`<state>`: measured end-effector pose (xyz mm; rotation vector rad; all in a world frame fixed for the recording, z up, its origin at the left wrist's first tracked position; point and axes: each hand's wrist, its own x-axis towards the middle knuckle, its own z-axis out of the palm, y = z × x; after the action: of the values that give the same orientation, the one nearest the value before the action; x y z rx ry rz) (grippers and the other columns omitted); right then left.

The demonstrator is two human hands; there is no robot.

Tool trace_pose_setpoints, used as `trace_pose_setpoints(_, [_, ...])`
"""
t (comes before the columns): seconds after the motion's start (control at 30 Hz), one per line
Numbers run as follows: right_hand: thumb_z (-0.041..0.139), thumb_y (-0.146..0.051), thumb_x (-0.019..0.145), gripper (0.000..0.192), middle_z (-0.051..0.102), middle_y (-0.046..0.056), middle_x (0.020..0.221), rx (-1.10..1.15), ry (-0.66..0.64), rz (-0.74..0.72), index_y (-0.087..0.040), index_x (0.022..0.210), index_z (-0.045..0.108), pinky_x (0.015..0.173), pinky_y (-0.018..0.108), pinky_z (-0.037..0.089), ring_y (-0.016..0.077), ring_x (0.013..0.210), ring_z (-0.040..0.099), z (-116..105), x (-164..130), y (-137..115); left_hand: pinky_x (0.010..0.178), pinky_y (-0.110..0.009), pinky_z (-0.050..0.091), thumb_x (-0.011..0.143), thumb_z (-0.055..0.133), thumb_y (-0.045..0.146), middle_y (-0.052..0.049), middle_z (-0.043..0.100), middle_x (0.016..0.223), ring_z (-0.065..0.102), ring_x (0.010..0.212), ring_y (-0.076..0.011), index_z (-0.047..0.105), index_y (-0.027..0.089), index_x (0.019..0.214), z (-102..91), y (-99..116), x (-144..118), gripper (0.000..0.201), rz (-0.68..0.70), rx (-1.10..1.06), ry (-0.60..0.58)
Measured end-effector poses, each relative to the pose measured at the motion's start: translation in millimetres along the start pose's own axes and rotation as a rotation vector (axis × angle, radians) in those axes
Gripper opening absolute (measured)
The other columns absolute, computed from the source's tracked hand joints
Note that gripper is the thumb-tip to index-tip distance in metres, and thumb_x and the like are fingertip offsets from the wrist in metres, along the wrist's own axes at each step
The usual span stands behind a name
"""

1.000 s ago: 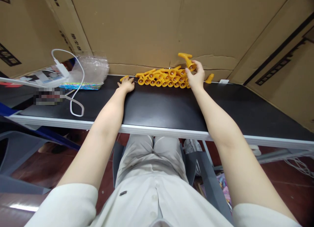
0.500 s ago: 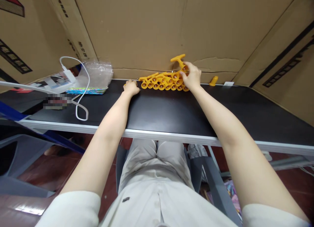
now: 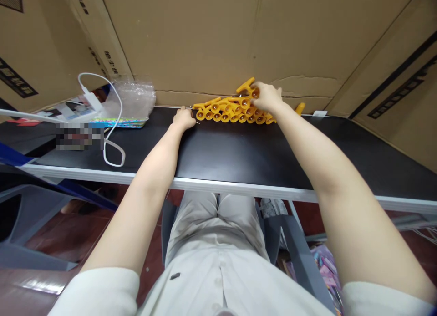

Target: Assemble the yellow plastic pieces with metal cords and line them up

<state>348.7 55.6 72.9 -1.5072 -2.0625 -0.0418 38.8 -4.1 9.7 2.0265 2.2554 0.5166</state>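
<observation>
Our right hand gripped 1 orange T-piece atop the pile; our left hand lay loose, touching its end.

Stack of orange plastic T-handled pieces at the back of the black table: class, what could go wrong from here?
1. The right hand holds one orange T-handled piece atop the stack of orange plastic pieces; a nudge might topple the rows.
2. The left hand braces only the stack's left end, so pieces could roll right, toward the lone orange piece.
</observation>
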Motion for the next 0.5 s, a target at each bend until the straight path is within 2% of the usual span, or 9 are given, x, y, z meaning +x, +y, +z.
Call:
trace_pose_setpoints(0.1, [0.088, -0.027, 0.093, 0.052, 0.073, 0.023, 0.146, -0.065, -0.114, 0.026, -0.017, 0.142, 0.074, 0.131, 0.081, 0.027, 0.0501, 0.147, 0.061, -15, 5, -3, 0.125, -0.048, 0.052, 0.098, 0.062, 0.017, -0.022, 0.062, 0.155, 0.06, 0.15, -0.0403, 0.077, 0.013, 0.125, 0.7, 0, 0, 0.031, -0.01, 0.006, 0.001])
trace_pose_setpoints(0.17, [0.088, -0.02, 0.093, 0.073, 0.064, 0.028, 0.158, -0.081, -0.249, 0.058, -0.007, 0.16, 0.063, 0.133, 0.065, 0.037, 0.0461, 0.152, 0.059, -31, 5, -9, 0.124, -0.048, 0.052, 0.1, 0.061, 0.018, -0.022, 0.062, 0.154, 0.06, 0.148, -0.0397, 0.076, 0.011, 0.126, 0.0, 0, -1, 0.031, 0.006, 0.003, 0.005])
trace_pose_setpoints(0.2, [0.085, -0.018, 0.096, 0.078, 0.06, 0.031, 0.161, -0.058, -0.277, 0.07, -0.002, 0.166, 0.056, 0.132, 0.055, 0.042, 0.0428, 0.153, 0.058, -40, 5, -12, 0.124, -0.047, 0.052, 0.102, 0.06, 0.018, -0.022, 0.062, 0.154, 0.06, 0.148, -0.0392, 0.075, 0.01, 0.127, -0.7, 1, -3, 0.031, 0.012, 0.004, 0.003])
trace_pose_setpoints(0.23, [0.081, -0.019, 0.1, 0.077, 0.058, 0.031, 0.163, -0.046, -0.28, 0.071, 0.001, 0.168, 0.053, 0.13, 0.049, 0.044, 0.0399, 0.155, 0.058, -49, 5, -12, 0.124, -0.046, 0.051, 0.103, 0.06, 0.019, -0.022, 0.061, 0.155, 0.06, 0.148, -0.0384, 0.075, 0.009, 0.128, -1.6, 2, -4, 0.031, 0.01, 0.007, -0.001])
trace_pose_setpoints(0.3, [0.077, -0.023, 0.104, 0.072, 0.058, 0.029, 0.164, -0.04, -0.228, 0.117, 0.001, 0.168, 0.053, 0.13, 0.044, 0.043, 0.0369, 0.156, 0.057, -66, 6, -6, 0.125, -0.043, 0.05, 0.105, 0.058, 0.019, -0.022, 0.06, 0.156, 0.058, 0.15, -0.0371, 0.075, 0.01, 0.13, -3.5, 3, -6, 0.032, -0.004, 0.018, -0.02])
trace_pose_setpoints(0.37, [0.075, -0.027, 0.107, 0.068, 0.061, 0.027, 0.161, -0.046, -0.215, 0.168, 0.002, 0.165, 0.056, 0.132, 0.044, 0.042, 0.0367, 0.154, 0.059, -77, 10, 13, 0.126, -0.042, 0.049, 0.105, 0.056, 0.017, -0.023, 0.058, 0.158, 0.057, 0.151, -0.0363, 0.074, 0.009, 0.133, -5.1, 5, -7, 0.034, -0.015, 0.023, -0.033])
trace_pose_setpoints(0.43, [0.076, -0.03, 0.107, 0.069, 0.061, 0.026, 0.162, -0.068, -0.159, 0.249, 0.0, 0.165, 0.057, 0.131, 0.045, 0.043, 0.0361, 0.153, 0.06, -80, 14, 42, 0.127, -0.041, 0.049, 0.104, 0.054, 0.016, -0.022, 0.059, 0.158, 0.057, 0.151, -0.0357, 0.074, 0.009, 0.134, -5.5, 6, -6, 0.036, -0.016, 0.029, -0.034])
trace_pose_setpoints(0.5, [0.077, -0.026, 0.105, 0.071, 0.057, 0.034, 0.162, -0.139, -0.152, 0.263, 0.005, 0.165, 0.055, 0.127, 0.049, 0.047, 0.0403, 0.154, 0.058, -76, 15, 75, 0.127, -0.04, 0.05, 0.103, 0.056, 0.017, -0.02, 0.06, 0.158, 0.058, 0.151, -0.0353, 0.075, 0.011, 0.133, -4.4, 6, -5, 0.036, -0.023, 0.042, -0.028])
